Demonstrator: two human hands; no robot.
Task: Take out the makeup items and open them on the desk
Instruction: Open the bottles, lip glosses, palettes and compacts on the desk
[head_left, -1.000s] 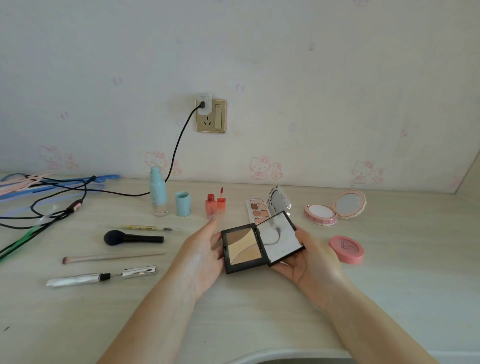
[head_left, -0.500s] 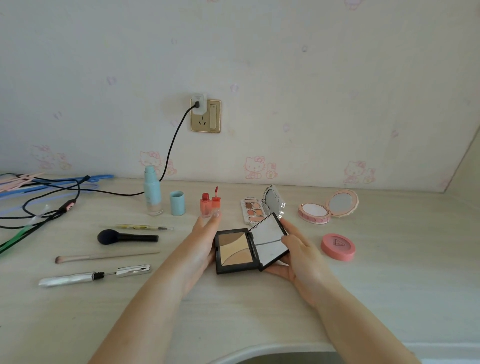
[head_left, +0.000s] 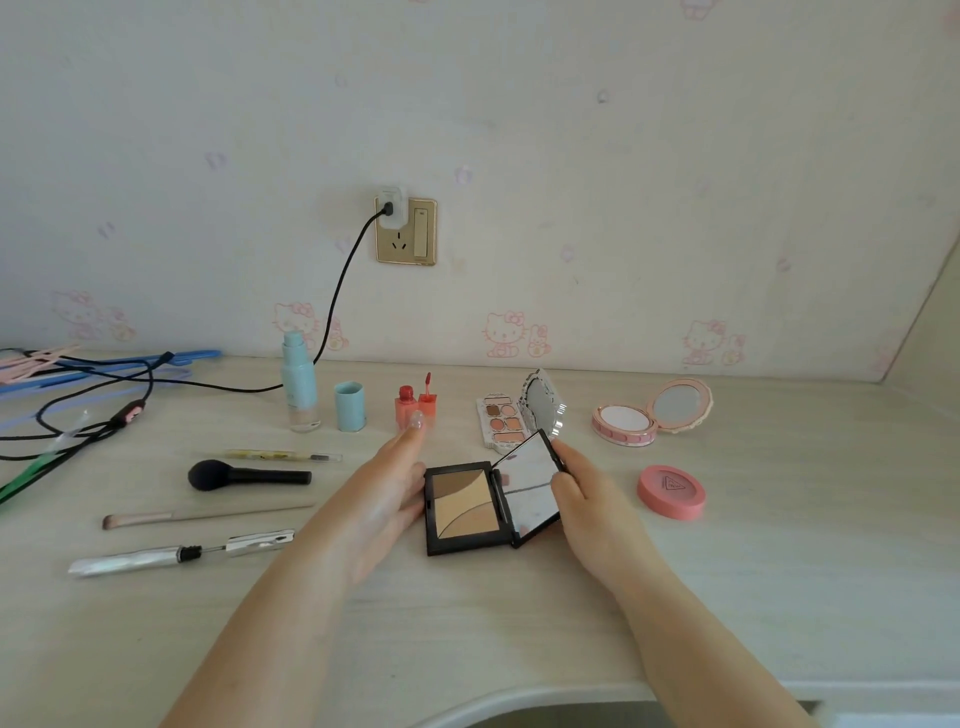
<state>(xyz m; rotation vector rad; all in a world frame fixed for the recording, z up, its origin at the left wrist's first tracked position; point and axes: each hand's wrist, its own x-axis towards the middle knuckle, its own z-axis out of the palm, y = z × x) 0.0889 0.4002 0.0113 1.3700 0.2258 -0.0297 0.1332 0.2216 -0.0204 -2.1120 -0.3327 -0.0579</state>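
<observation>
Setting down the open contour palette (head_left: 467, 506) near the middle of the desk (head_left: 779, 571), between two hands.

It looks light, rigid and slick, with breakable powder and mirror, so the frame edges are the safest hold. The left hand (head_left: 384, 499) lies with straight fingers against its left edge; the right hand (head_left: 587, 499) pinches the raised mirror lid (head_left: 530, 491). The eyeshadow palette (head_left: 501, 418) sits just behind, the closed pink compact (head_left: 671, 492) nearby to the right; open room lies toward the near desk edge.
</observation>
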